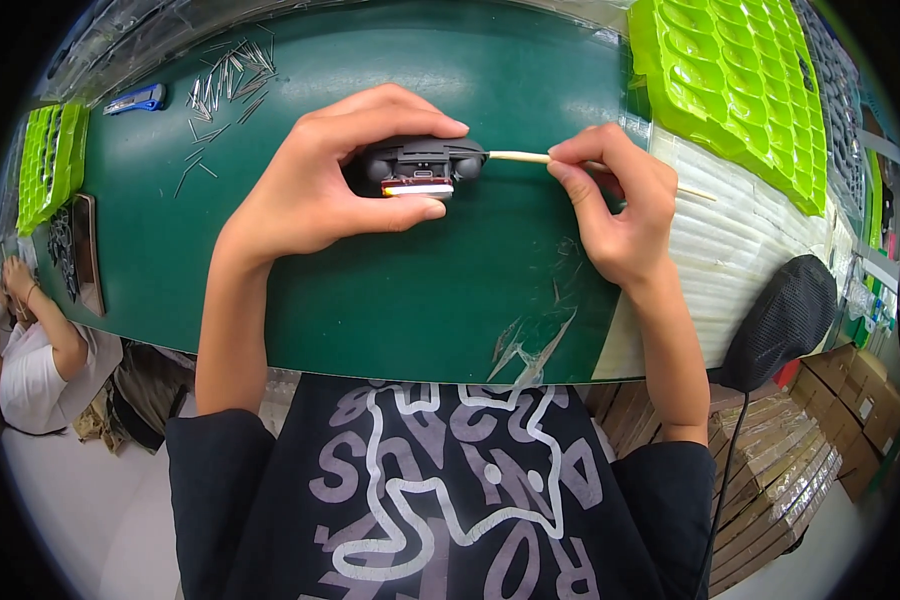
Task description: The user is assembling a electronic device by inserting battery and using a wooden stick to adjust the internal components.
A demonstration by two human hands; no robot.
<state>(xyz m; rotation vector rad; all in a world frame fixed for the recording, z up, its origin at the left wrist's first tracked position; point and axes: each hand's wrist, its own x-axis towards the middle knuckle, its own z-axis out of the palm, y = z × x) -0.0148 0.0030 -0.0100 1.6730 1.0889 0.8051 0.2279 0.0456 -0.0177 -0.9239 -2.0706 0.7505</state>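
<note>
Over the green tabletop (400, 300), my left hand (305, 185) grips a small black electronic device (425, 150) between thumb and fingers. A port-like slot shows in the device's edge facing me. Below it is a white and silver block with a reddish-brown strip, just above my left thumb. My right hand (618, 195) pinches a thin pale stick (518, 156) between thumb and fingertips. The stick's left end meets the right side of the device; whether it goes inside cannot be made out. Its other end sticks out past my right hand.
Several thin metal pieces (232, 78) and a blue cutter (138, 99) lie far left. Bright green moulded trays (735, 85) stand right, over white foam sheeting (705, 245). Clear film (535, 345) lies near the front edge, a black mesh-covered object (785, 320) at right. Another person sits left.
</note>
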